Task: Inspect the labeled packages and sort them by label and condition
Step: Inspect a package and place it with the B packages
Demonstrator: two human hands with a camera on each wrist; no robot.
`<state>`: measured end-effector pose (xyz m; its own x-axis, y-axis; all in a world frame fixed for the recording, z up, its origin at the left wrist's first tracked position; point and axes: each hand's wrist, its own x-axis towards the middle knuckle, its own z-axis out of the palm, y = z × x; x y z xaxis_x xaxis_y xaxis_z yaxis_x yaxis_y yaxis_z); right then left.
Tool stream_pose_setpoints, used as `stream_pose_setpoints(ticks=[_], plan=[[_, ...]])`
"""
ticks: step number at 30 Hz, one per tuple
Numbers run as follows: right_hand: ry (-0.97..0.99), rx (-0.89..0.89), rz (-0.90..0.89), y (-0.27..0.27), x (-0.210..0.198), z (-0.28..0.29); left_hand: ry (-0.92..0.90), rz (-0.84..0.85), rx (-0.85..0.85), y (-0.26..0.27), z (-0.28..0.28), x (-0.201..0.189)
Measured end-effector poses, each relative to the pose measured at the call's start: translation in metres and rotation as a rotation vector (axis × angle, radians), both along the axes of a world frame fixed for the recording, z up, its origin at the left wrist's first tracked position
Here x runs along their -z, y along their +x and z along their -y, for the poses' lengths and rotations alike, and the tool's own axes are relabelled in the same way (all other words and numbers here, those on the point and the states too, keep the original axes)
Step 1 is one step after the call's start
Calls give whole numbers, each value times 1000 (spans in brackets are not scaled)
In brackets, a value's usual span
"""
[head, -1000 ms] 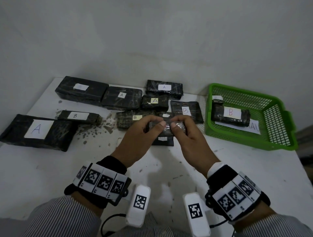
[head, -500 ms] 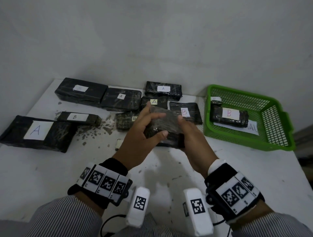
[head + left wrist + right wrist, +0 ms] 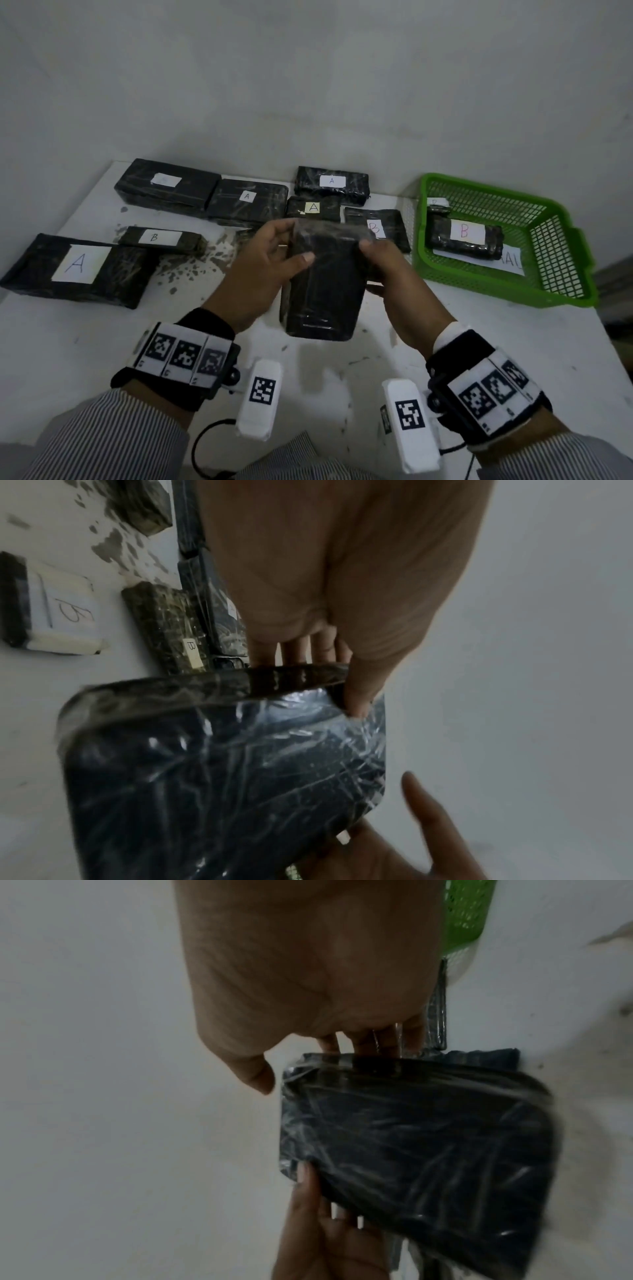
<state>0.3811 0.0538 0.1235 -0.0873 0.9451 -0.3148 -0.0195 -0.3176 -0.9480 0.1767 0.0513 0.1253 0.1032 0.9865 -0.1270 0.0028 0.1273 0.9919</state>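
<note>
dim, flat light; both wrist views motion-blurred, edges bent by wide-angle.

— What covers the held package (image 3: 322, 284)?

— Glossy black plastic film, crinkled, catching highlights; likely a clear wrap over it, though the wrist views are blurred.

— And the labels?

— Matt white paper, like the one on the big A package (image 3: 73, 270).

— The basket (image 3: 561, 240)?

— Bright green moulded plastic, an open mesh with a smooth rim.

— The tabletop (image 3: 85, 346)?

— Matt white, chipped and speckled grey. The sleeves (image 3: 102, 442) are striped cloth.
</note>
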Motion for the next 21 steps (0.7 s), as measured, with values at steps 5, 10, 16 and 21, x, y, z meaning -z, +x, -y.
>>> stream_pose_setpoints(ticks=[5, 10, 16, 21], plan=[[13, 52, 5, -9, -6, -4, 15, 23, 153, 14, 13, 4], [131, -52, 166, -12, -4, 2, -128, 66, -59, 27, 10, 0], [197, -87, 244, -12, -6, 8, -81, 27, -59, 23, 11, 4], [151, 7, 241, -13, -2, 7, 69, -68, -27, 17, 10, 10]])
